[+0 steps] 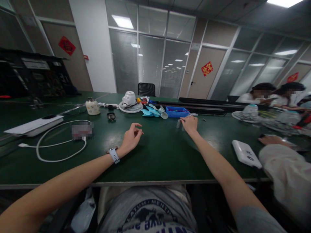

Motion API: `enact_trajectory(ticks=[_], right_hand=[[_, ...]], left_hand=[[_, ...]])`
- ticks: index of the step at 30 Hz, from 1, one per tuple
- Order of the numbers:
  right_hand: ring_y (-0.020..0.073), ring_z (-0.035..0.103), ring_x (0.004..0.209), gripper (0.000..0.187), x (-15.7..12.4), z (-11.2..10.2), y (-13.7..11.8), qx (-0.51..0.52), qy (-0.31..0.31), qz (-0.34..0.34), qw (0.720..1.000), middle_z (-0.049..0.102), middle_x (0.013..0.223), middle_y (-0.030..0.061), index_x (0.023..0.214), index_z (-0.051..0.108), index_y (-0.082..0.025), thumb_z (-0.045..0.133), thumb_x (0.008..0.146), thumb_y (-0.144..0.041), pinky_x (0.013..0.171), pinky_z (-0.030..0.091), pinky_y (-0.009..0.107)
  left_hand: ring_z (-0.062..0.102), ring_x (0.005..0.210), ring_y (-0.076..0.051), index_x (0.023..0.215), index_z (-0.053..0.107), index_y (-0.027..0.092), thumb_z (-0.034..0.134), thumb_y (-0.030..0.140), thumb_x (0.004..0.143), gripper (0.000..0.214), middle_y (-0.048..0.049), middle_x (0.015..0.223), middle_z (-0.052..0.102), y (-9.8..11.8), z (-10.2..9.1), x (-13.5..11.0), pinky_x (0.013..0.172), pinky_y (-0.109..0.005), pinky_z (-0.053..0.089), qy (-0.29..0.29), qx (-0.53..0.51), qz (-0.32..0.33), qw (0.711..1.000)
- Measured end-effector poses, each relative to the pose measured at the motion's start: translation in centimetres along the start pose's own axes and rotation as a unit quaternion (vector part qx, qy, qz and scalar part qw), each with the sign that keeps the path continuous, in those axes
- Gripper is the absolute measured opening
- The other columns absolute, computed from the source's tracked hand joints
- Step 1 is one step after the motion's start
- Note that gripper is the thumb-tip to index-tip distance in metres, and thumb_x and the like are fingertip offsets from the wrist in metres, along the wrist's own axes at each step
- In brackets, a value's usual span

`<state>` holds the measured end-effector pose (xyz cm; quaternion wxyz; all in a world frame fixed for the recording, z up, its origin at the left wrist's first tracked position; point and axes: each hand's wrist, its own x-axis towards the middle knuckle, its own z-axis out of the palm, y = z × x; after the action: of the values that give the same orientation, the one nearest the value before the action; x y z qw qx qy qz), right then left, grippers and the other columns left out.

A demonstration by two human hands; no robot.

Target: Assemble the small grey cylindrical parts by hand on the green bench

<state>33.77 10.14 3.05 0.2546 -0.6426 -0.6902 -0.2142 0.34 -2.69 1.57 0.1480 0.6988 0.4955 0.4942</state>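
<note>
My right hand (190,125) is over the green table, fingertips pinched at the top of a small grey metallic cylinder (178,124). Blur hides what kind of part it is. Left of it, my left hand (132,138) hovers with loosely curled fingers, thumb and index apart, nothing visible between them. Beyond my hands lie light-blue fan blades (152,111) and a blue tray (177,112) of small parts. A white fan head with its round grille (131,106) rests farther left.
A cream jar (92,106), a dark ring-shaped object (111,116) and a looped white cable (39,152) are to the left. At right are a white power bank (246,153) and a neighbour's sleeve (284,171). Long black bars (206,105) lie behind the tray.
</note>
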Motion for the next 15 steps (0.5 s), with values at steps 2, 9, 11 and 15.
enact_trajectory(ticks=[2, 9, 11, 15], right_hand=[[0.0271, 0.051, 0.101, 0.035, -0.1, 0.0, -0.2, -0.024, -0.009, -0.010, 1.000, 0.069, 0.103, 0.0123, 0.108, 0.072, -0.022, 0.041, 0.096, -0.032, 0.086, 0.027, 0.041], [0.0299, 0.054, 0.108, 0.042, -0.5, -1.0, -0.1, -0.026, -0.015, -0.019, 0.999, 0.067, 0.112, 0.0133, 0.115, 0.069, -0.023, 0.043, 0.093, -0.048, 0.091, 0.031, 0.044], [0.0315, 0.056, 0.109, 0.052, -0.7, -1.1, 0.5, -0.014, -0.020, -0.004, 1.000, 0.066, 0.117, 0.0146, 0.126, 0.061, -0.022, 0.049, 0.088, -0.055, 0.091, 0.035, 0.045], [0.0291, 0.063, 0.103, 0.067, -1.4, -0.4, 2.3, 0.077, -0.094, 0.046, 0.992, 0.068, 0.115, 0.0120, 0.131, 0.057, -0.022, 0.064, 0.076, -0.060, 0.087, 0.046, 0.039]], left_hand=[[0.061, 0.064, -0.015, 0.110, 0.048, 0.020, 0.049, 0.032, 0.087, 0.025, -0.0026, 0.081, 0.070, 0.0, 0.0, 0.0, 0.062, -0.027, 0.044, 0.001, 0.000, 0.000, 1.000], [0.061, 0.064, -0.015, 0.110, 0.048, 0.020, 0.048, 0.032, 0.088, 0.026, -0.0023, 0.082, 0.069, 0.1, -0.1, 0.0, 0.062, -0.027, 0.044, 0.001, -0.007, -0.002, 1.000], [0.061, 0.064, -0.015, 0.111, 0.049, 0.019, 0.045, 0.032, 0.089, 0.026, -0.0021, 0.082, 0.069, 0.2, -0.2, -0.1, 0.061, -0.026, 0.044, 0.000, -0.019, -0.005, 1.000], [0.059, 0.065, -0.014, 0.090, 0.060, 0.019, 0.037, 0.024, 0.088, 0.024, -0.0012, 0.076, 0.066, 0.4, -0.4, -0.1, 0.063, -0.026, 0.043, -0.015, -0.003, 0.007, 1.000]])
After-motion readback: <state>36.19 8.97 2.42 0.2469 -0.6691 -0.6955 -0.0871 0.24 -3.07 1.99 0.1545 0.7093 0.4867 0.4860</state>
